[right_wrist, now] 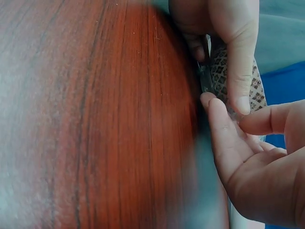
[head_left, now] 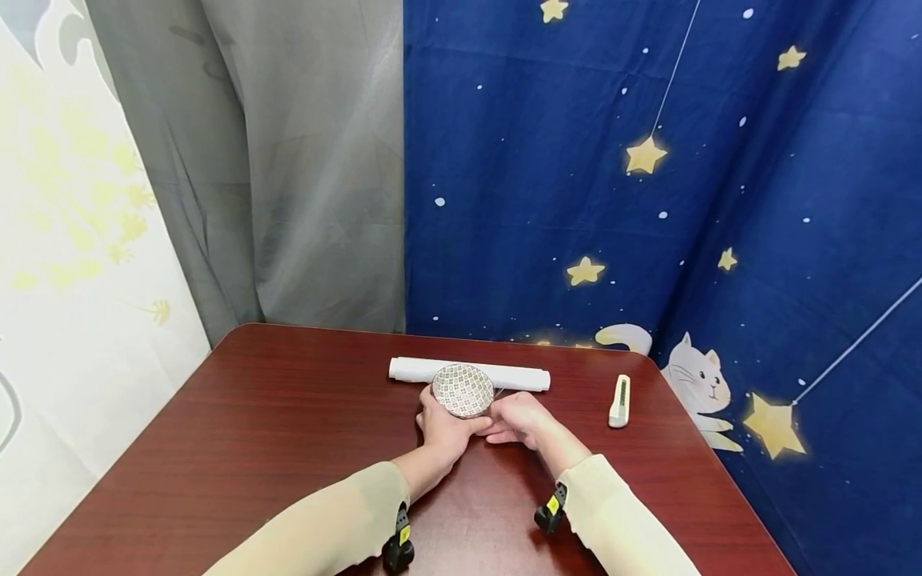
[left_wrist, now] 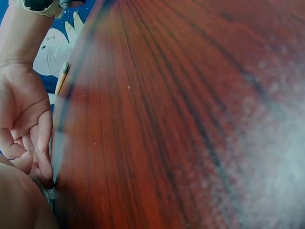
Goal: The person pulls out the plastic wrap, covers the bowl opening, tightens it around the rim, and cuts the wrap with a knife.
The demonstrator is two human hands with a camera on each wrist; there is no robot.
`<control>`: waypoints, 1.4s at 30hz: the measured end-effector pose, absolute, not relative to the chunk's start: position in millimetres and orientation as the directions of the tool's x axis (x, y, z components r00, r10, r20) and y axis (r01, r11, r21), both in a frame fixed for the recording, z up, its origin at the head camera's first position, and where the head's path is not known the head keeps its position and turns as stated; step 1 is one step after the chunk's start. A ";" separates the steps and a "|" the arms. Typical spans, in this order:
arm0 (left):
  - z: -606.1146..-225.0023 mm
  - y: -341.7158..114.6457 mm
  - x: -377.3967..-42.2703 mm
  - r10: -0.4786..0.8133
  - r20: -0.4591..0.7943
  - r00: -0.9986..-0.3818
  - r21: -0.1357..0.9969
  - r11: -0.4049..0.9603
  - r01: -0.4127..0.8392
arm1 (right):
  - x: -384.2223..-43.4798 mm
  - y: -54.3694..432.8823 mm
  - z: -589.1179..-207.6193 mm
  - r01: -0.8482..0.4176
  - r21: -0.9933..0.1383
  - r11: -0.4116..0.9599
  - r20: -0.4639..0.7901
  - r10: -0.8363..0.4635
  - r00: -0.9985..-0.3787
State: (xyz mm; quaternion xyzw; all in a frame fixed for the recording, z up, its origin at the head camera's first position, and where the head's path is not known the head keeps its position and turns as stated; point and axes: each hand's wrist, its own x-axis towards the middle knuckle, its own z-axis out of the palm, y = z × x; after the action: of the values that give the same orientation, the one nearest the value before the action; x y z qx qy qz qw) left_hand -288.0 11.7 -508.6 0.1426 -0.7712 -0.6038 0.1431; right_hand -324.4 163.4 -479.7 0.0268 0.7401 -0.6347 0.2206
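A small round bowl [head_left: 463, 390] with a brown-and-white lattice pattern stands at the table's middle. My left hand [head_left: 444, 428] grips its near left side, thumb along the near rim and fingers round the far left. My right hand [head_left: 520, 418] is at its near right edge, fingers curled and fingertips close to the left thumb. In the right wrist view, glossy clear film [right_wrist: 206, 78] shows along the bowl's side, and the right thumb and fingertips pinch at its edge. The bowl's underside is hidden by the hands.
Just behind the bowl lies a long white roll [head_left: 519, 378]. A white utility knife [head_left: 619, 402] rests at the right of the dark red table [head_left: 302, 416]. Grey and blue curtains [head_left: 533, 200] hang close behind the table's far edge.
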 end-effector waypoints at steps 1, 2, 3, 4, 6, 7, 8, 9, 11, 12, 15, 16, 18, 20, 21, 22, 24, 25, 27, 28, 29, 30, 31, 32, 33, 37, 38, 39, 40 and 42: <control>-508.9 12.0 -288.4 -0.394 0.046 -0.918 0.971 0.232 -0.051 | -323.8 163.4 -479.6 0.325 -0.925 0.197 -0.367 -0.239 -0.899; -509.0 12.0 -288.6 -0.395 0.047 -0.917 0.970 0.237 -0.053 | -323.2 163.6 -478.9 0.331 -0.922 0.201 -0.374 -0.240 -0.896; -508.8 11.8 -289.1 -0.396 0.046 -0.917 0.971 0.235 -0.053 | -322.9 164.0 -478.3 0.335 -0.919 0.209 -0.380 -0.243 -0.892; -508.8 11.4 -289.6 -0.398 0.051 -0.916 0.970 0.237 -0.049 | -322.8 164.6 -477.5 0.335 -0.916 0.220 -0.385 -0.248 -0.889; -507.9 10.3 -289.9 -0.399 0.057 -0.915 0.970 0.239 -0.043 | -323.2 166.7 -475.2 0.326 -0.912 0.249 -0.388 -0.270 -0.881; -507.7 9.5 -290.2 -0.396 0.048 -0.917 0.972 0.231 -0.049 | -323.7 167.9 -473.4 0.320 -0.906 0.277 -0.394 -0.280 -0.875; -507.7 8.7 -290.4 -0.395 0.047 -0.918 0.972 0.229 -0.049 | -324.6 169.4 -471.3 0.310 -0.897 0.315 -0.402 -0.288 -0.870; -507.8 7.9 -290.8 -0.391 0.042 -0.919 0.973 0.225 -0.052 | -325.7 171.2 -469.5 0.286 -0.885 0.368 -0.401 -0.288 -0.869; -507.9 6.6 -291.0 -0.383 0.037 -0.923 0.972 0.228 -0.056 | -328.5 174.2 -462.7 0.211 -0.828 0.520 -0.378 -0.239 -0.894; -507.9 5.9 -291.0 -0.380 0.037 -0.924 0.971 0.231 -0.056 | -335.5 178.9 -465.7 0.116 -0.772 0.625 -0.314 -0.216 -0.924; -507.2 4.2 -290.9 -0.369 0.035 -0.929 0.971 0.233 -0.056 | -345.2 183.0 -456.4 -0.001 -0.496 0.869 -0.089 -0.052 -0.995; -506.7 3.7 -290.7 -0.367 0.035 -0.930 0.971 0.232 -0.055 | -349.2 184.0 -454.4 -0.004 -0.410 0.912 -0.002 -0.006 -1.000; -506.1 3.1 -290.3 -0.360 0.028 -0.933 0.972 0.226 -0.057 | -357.8 186.9 -454.6 -0.027 -0.290 0.957 0.148 0.017 -0.989; -506.0 2.8 -290.1 -0.351 0.020 -0.936 0.974 0.219 -0.062 | -360.3 186.3 -450.6 -0.048 -0.252 0.967 0.186 0.000 -0.983; -506.2 2.7 -289.9 -0.347 0.021 -0.938 0.973 0.223 -0.061 | -363.7 188.1 -453.2 -0.071 -0.232 0.970 0.193 -0.025 -0.981; -506.5 2.6 -289.8 -0.342 0.018 -0.940 0.973 0.222 -0.062 | -366.3 189.7 -455.9 -0.093 -0.209 0.973 0.190 -0.053 -0.980; -507.1 2.3 -289.7 -0.330 0.011 -0.944 0.972 0.224 -0.067 | -370.6 192.6 -460.6 -0.119 -0.172 0.978 0.155 -0.092 -0.983; -507.4 1.9 -289.6 -0.324 0.009 -0.946 0.972 0.226 -0.068 | -372.3 193.8 -462.4 -0.123 -0.163 0.979 0.136 -0.101 -0.986; -507.4 0.8 -289.6 -0.313 0.008 -0.950 0.971 0.231 -0.068 | -375.1 195.7 -464.8 -0.120 -0.150 0.981 0.102 -0.105 -0.989; -507.1 0.0 -289.4 -0.309 0.007 -0.951 0.971 0.230 -0.067 | -376.1 196.4 -464.8 -0.121 -0.141 0.983 0.093 -0.108 -0.990; -506.7 -1.0 -289.4 -0.307 0.009 -0.952 0.971 0.231 -0.065 | -377.2 196.8 -464.6 -0.122 -0.129 0.984 0.089 -0.112 -0.990; -506.3 -2.1 -289.3 -0.304 0.010 -0.953 0.970 0.234 -0.064 | -377.9 197.2 -464.2 -0.127 -0.114 0.985 0.085 -0.118 -0.989; -506.4 -3.1 -289.4 -0.301 0.013 -0.953 0.969 0.238 -0.062 | -378.0 197.7 -463.7 -0.133 -0.102 0.986 0.081 -0.125 -0.989; -506.3 -4.2 -289.4 -0.298 0.013 -0.955 0.969 0.240 -0.061 | -377.6 198.1 -463.2 -0.138 -0.093 0.986 0.077 -0.131 -0.988; -506.7 -5.2 -289.4 -0.293 0.014 -0.956 0.968 0.243 -0.060 | -377.1 198.5 -463.2 -0.143 -0.085 0.986 0.075 -0.136 -0.988; -507.5 -7.6 -288.4 -0.268 0.023 -0.963 0.965 0.259 -0.049 | -372.6 200.7 -462.9 -0.119 -0.093 0.989 0.064 -0.114 -0.991; -507.0 -8.5 -288.2 -0.260 0.025 -0.965 0.965 0.259 -0.045 | -372.2 201.4 -462.3 -0.104 -0.099 0.990 0.061 -0.098 -0.993; -506.7 -9.4 -288.1 -0.255 0.030 -0.967 0.964 0.261 -0.039 | -371.8 202.1 -461.2 -0.088 -0.108 0.990 0.057 -0.082 -0.995; -506.1 -10.5 -288.1 -0.251 0.033 -0.968 0.964 0.263 -0.035 | -371.1 202.8 -459.2 -0.073 -0.118 0.990 0.052 -0.067 -0.996; -505.1 -13.7 -288.7 -0.239 0.033 -0.971 0.963 0.267 -0.033 | -371.5 204.8 -455.1 -0.044 -0.136 0.990 0.034 -0.040 -0.999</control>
State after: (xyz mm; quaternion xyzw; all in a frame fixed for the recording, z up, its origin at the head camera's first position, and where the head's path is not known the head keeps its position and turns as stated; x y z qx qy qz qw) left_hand -288.7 -13.7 -505.1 0.0860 -0.7913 -0.5993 0.0857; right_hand -371.5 204.8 -455.1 -0.0210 0.9973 -0.0688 -0.0158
